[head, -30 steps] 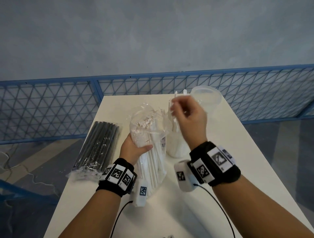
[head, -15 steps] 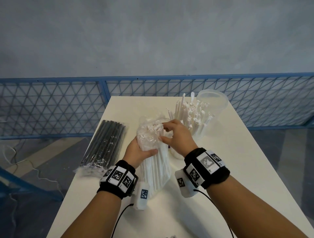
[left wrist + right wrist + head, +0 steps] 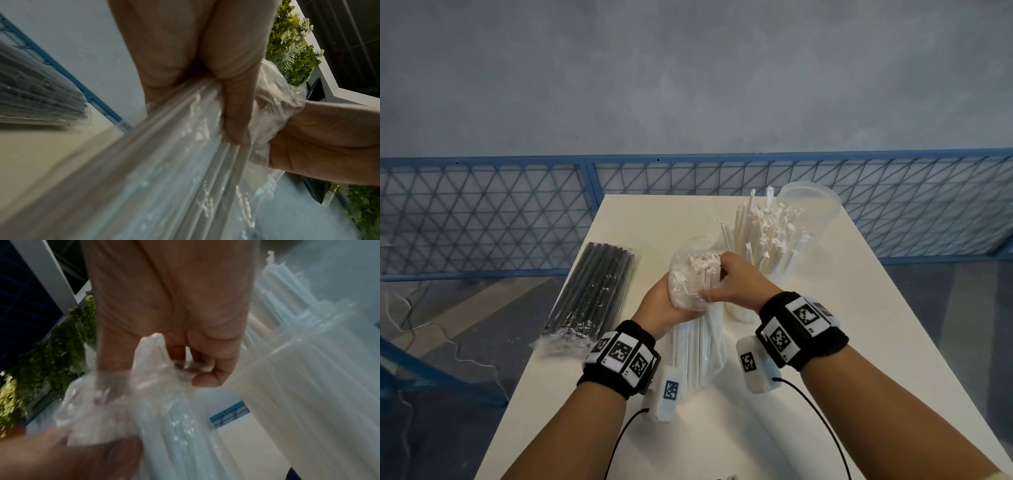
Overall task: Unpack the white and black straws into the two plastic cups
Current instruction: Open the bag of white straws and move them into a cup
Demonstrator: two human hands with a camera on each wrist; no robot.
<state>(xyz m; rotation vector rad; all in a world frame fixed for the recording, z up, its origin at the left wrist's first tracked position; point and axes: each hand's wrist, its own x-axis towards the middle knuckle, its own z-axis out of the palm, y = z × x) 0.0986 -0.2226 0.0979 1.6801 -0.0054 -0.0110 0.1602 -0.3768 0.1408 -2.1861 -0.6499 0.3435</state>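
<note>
Above the table (image 3: 825, 342), left grip (image 3: 657, 305) clamped round straw bag (image 3: 697, 346), right grip (image 3: 736, 281) pinching white straws (image 3: 705, 270) (bag's mouth)

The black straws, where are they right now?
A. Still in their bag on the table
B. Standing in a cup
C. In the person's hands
A: the black straws lie sealed in their clear bag on the table, left of both hands, untouched.

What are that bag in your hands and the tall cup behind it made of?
The bag looks like thin clear plastic film: it crinkles, glints, and shows the white straws inside. The cup seems to be stiffer, frosted translucent plastic, holding its round shape; exact type can't be told.
</note>
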